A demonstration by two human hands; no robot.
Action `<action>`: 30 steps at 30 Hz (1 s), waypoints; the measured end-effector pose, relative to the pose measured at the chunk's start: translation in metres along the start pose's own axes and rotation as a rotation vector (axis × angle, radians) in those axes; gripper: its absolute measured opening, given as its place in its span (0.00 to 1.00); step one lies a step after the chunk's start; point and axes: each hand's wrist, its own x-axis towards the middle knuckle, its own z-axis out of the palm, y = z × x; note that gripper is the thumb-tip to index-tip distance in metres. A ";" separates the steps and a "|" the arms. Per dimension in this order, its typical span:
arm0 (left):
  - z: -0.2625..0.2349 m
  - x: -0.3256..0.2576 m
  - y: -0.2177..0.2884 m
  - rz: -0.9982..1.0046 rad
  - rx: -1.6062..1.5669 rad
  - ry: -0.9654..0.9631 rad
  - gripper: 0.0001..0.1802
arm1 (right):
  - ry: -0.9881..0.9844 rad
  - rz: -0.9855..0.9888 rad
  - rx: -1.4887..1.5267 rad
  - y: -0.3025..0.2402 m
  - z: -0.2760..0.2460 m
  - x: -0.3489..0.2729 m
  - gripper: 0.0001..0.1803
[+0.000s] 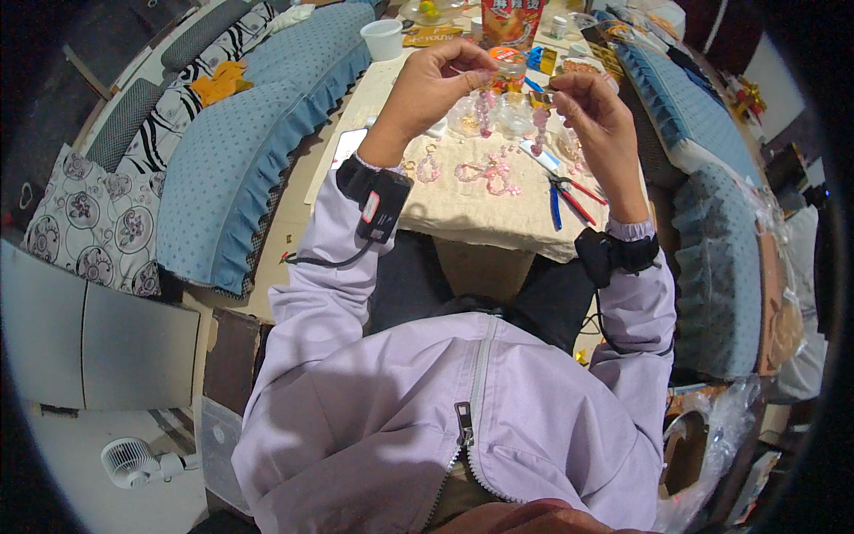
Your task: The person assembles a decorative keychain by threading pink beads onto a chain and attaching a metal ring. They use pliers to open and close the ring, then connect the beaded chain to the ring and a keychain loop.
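Note:
Above the table, my left hand [436,84] is closed in a pinch, with a bit of thin line showing at its fingertips. Just below those fingers hangs a strand of pink beads [485,114]. My right hand [600,111] is closed too, its thumb and forefinger pressed together beside a second hanging length of pink beads [539,129]. Whether the two lengths are one string I cannot tell. Pink beaded loops [429,167] and a cluster of pink bead pieces [500,178] lie on the cloth beneath. Pliers [572,198] with red and blue handles rest below my right hand.
A cream cloth covers the table [463,218]. Clear jars [516,116], a lidded jar [508,67], a red food packet [513,22], a white tub [382,40] and a white tube [541,157] stand or lie there. Blue-covered sofas [249,125] flank both sides.

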 end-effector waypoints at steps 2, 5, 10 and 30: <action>0.000 0.000 0.000 -0.003 -0.001 0.000 0.10 | 0.000 0.005 0.011 0.000 0.000 0.000 0.09; 0.000 -0.001 0.000 -0.017 -0.008 0.000 0.10 | 0.001 -0.004 0.022 0.000 0.000 0.000 0.08; 0.002 -0.001 -0.003 -0.043 -0.031 0.002 0.09 | 0.002 -0.003 0.024 0.001 0.001 0.001 0.08; 0.008 -0.011 0.000 -0.081 -0.156 0.062 0.07 | -0.010 0.018 0.016 -0.002 0.001 -0.004 0.08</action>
